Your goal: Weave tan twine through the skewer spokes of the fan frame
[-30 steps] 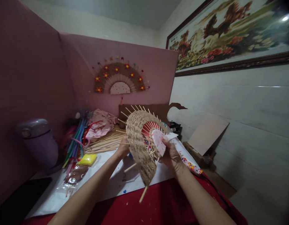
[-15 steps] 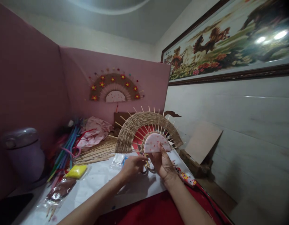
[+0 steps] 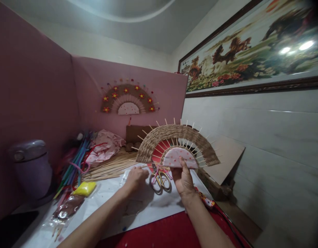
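Observation:
My right hand (image 3: 183,177) is closed on a woven half-round fan (image 3: 178,132), its thumb in front of the polka-dot cloth centre (image 3: 180,157). Thin sticks radiate through the fan's brown woven band and poke out past the rim. My left hand (image 3: 136,176) is apart from the fan, low over the white paper beside a clear plastic bag (image 3: 123,177). Its fingers are curled, and whatever may be in them is hidden. Gold-handled scissors (image 3: 160,182) lie on the paper between my hands.
Thin sticks (image 3: 109,166), pink dotted cloth (image 3: 106,146), coloured pipe cleaners (image 3: 75,165) and a yellow packet (image 3: 85,188) lie to the left, near a purple bottle (image 3: 32,172). A finished-looking flowered fan (image 3: 129,98) hangs on the pink board. Cardboard (image 3: 226,156) leans at right.
My right hand has carried the fan to the right. The left hand has come away from the fan's lower edge, moving left, and the scissors are now more exposed.

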`<state>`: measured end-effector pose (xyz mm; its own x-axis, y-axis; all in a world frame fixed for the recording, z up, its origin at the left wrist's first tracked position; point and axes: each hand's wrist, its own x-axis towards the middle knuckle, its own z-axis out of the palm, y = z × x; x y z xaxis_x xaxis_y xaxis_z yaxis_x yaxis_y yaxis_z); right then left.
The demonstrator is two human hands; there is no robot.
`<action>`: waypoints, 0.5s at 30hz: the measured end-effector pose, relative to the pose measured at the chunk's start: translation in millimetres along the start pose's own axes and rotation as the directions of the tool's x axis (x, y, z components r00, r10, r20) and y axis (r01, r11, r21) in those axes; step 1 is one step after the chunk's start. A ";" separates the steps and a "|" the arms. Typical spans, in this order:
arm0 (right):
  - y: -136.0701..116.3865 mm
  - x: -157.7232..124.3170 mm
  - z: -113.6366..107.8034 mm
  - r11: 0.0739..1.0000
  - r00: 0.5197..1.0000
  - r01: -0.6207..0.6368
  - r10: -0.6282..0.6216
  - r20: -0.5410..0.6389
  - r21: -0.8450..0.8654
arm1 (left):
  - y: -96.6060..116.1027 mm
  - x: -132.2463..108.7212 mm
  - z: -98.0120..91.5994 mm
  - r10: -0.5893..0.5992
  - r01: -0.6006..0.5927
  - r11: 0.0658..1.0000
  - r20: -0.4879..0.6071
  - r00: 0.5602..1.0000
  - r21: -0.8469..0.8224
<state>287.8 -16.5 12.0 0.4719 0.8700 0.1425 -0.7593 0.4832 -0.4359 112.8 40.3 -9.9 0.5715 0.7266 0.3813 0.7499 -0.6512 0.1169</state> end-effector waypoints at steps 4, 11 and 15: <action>-5.1 7.5 -3.7 0.999 0.998 0.053 -0.052 -0.040 0.012 | -23.9 2.3 -17.7 0.020 -0.004 0.975 -0.068 0.997 0.221; -16.7 18.9 -14.1 0.980 0.975 0.198 -0.195 -0.104 0.016 | -67.7 4.5 -33.4 -0.306 0.323 0.931 -0.122 0.944 0.168; -25.9 23.4 -18.4 0.958 0.952 0.285 -0.284 -0.112 -0.003 | -93.4 2.9 -43.1 -0.431 0.449 0.888 -0.161 0.888 0.102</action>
<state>326.7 -10.5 10.3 0.7150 0.6805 0.1604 -0.5915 0.7111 -0.3801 30.1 93.8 19.9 0.1308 0.8904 0.4359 0.9563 -0.2292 0.1814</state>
